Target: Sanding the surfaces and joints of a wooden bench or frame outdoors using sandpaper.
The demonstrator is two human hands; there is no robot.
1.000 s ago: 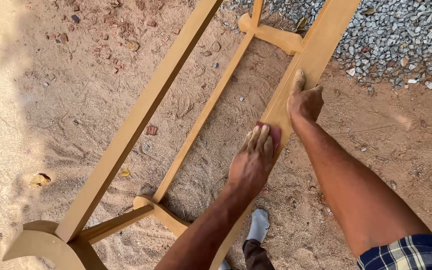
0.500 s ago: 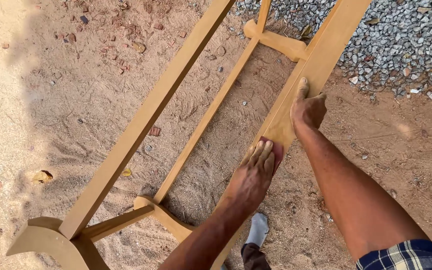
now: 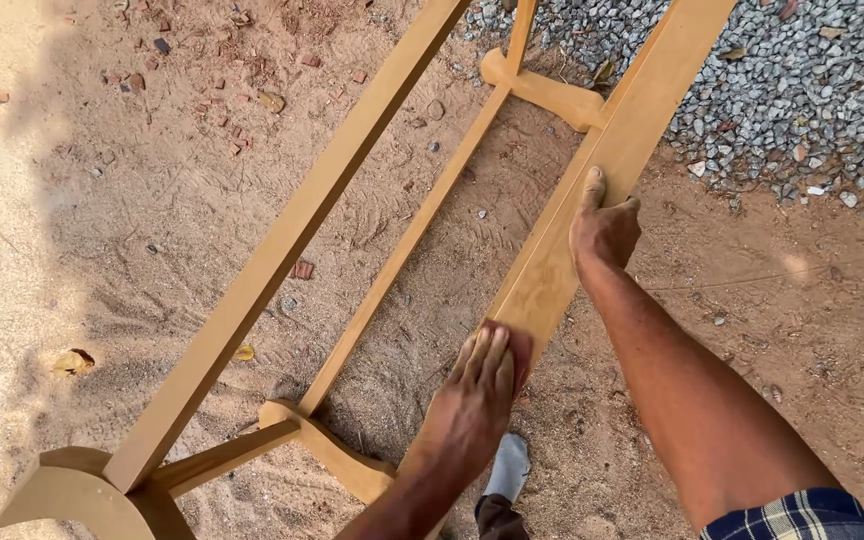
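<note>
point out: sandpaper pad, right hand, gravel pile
sandpaper pad (image 3: 520, 345): head view, reddish edge showing beside the left fingers.
right hand (image 3: 604, 230): head view, back of hand.
gravel pile (image 3: 802, 90): head view, middle of the grey stones.

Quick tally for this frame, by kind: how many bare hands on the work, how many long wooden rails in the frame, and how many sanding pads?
Hands: 2, the left hand and the right hand, both on the near rail
Long wooden rails: 3, adding the middle rail and far rail
Sanding pads: 1, the reddish pad under the left hand
Total: 6
</note>
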